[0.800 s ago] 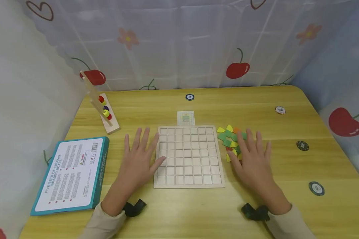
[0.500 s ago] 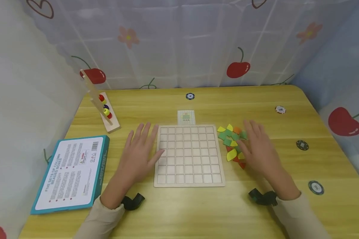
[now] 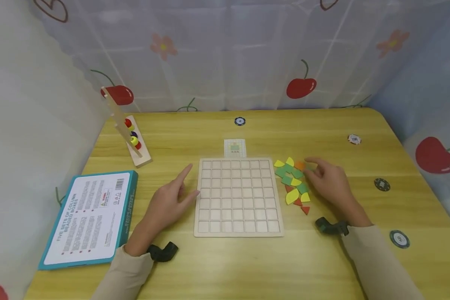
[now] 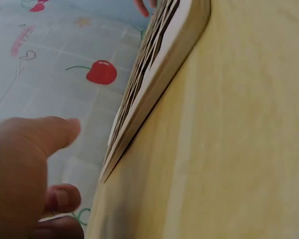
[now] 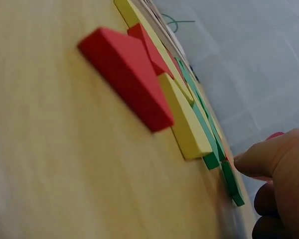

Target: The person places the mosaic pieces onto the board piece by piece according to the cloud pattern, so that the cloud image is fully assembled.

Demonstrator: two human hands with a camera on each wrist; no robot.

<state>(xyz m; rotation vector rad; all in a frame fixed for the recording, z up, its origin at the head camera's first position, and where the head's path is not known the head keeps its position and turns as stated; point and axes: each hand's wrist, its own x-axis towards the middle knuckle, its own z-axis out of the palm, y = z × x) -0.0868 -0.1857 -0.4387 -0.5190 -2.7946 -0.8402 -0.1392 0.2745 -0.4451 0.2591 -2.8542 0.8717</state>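
In the head view a pale wooden grid board lies in the middle of the table. My left hand hovers at its left edge, index finger and thumb extended, other fingers bent, holding nothing. Right of the board lies a loose cluster of flat pieces: green squares, yellow rounded pieces, red triangles and an orange piece. My right hand is at the cluster's far right, index finger and thumb apart around a partly hidden green piece. Contact with it cannot be made out.
A small pattern card lies behind the board. At the left are a teal-edged box and a wooden peg stand with coloured beads. Poker chips lie at the right, and another chip at the back.
My right hand has moved right from above the pieces, uncovering most of them, and its fingers have bent. On the left hand, the fingers beyond the index have curled in.
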